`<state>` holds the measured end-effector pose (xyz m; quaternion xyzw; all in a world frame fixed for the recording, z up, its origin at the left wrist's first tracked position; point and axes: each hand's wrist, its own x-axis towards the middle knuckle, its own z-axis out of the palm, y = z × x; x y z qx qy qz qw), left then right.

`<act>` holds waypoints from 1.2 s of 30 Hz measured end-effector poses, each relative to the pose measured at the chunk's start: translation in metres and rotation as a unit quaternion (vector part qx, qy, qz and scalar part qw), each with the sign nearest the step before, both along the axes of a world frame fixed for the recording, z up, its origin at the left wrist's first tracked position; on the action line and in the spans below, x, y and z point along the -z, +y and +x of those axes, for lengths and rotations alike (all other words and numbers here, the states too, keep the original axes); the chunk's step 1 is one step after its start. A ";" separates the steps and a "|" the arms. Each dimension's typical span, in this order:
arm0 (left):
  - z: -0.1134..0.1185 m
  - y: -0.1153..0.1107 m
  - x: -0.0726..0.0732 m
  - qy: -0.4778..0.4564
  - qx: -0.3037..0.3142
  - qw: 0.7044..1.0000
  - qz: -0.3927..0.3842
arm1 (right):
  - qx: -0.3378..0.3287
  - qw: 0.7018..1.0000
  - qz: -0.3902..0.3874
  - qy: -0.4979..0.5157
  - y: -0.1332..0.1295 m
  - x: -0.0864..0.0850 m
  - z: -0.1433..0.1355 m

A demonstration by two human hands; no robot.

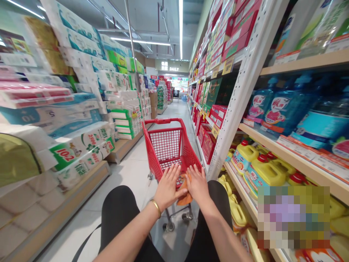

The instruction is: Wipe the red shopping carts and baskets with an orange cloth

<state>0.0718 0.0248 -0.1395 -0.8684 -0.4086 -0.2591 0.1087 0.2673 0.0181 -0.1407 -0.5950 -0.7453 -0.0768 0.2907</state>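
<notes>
A red shopping cart (pixel 192 154) with a mesh basket stands in front of my knees. My left hand (pixel 169 185) is over the cart's near end, palm down, fingers stretched out and slightly spread; its thumb reaches the orange cloth. My right hand (pixel 196 183) is beside it, also palm down with long, straight fingers, and it keeps hold of the orange cloth (pixel 185 198) at its thumb side. The cloth hangs down between both hands, partly covered by them. Its grip under the right palm is hidden. A gold bracelet (pixel 156 208) circles my left wrist.
Paper packs (pixel 79 151) are stacked along the left side. At right, a white shelf upright (pixel 240 78) stands close to the cart, beside blue bottles (pixel 280 111) and yellow jugs (pixel 263 174). The tiled aisle (pixel 174 109) runs ahead. Cart wheels (pixel 168 227) are between my feet.
</notes>
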 end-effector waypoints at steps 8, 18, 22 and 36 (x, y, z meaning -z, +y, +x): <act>0.006 0.000 0.004 0.002 -0.004 1.000 0.008 | -0.006 1.000 0.018 0.009 -0.001 0.014 -0.024; -0.001 0.000 0.007 0.013 -0.029 0.999 0.014 | 0.065 0.997 0.019 0.033 0.010 0.011 0.017; 0.004 0.002 0.012 0.005 -0.053 0.998 0.023 | 0.008 0.999 0.020 0.031 0.001 0.018 -0.008; 0.023 -0.011 0.022 -0.013 -0.075 0.997 0.024 | 0.046 0.998 -0.002 0.039 0.007 0.012 0.020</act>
